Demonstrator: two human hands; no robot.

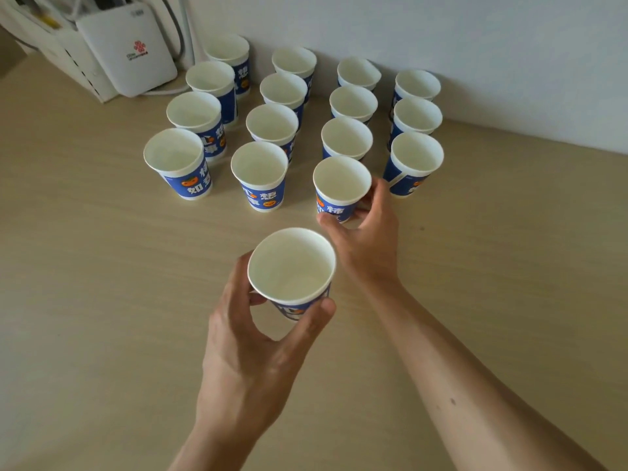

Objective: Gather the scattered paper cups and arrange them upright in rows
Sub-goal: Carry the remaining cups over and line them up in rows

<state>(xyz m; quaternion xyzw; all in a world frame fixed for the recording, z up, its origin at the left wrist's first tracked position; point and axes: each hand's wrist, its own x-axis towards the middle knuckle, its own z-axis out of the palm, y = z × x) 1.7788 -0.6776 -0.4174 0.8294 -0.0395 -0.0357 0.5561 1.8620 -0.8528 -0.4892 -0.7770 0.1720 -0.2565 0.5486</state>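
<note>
Several blue-and-white paper cups stand upright in four columns on the wooden table (102, 266), running back to the wall. My left hand (251, 341) grips one more upright cup (292, 266) above the table, in front of the columns. My right hand (367, 239) holds the front cup of the third column (339, 188), thumb and fingers curled round its lower half as it stands on the table. The front cups of the first (176, 161), second (260, 173) and fourth (414, 161) columns stand free.
A white router box (129, 45) with cables leans against the wall at the back left, close to the first column. The white wall (475, 45) runs right behind the rear cups.
</note>
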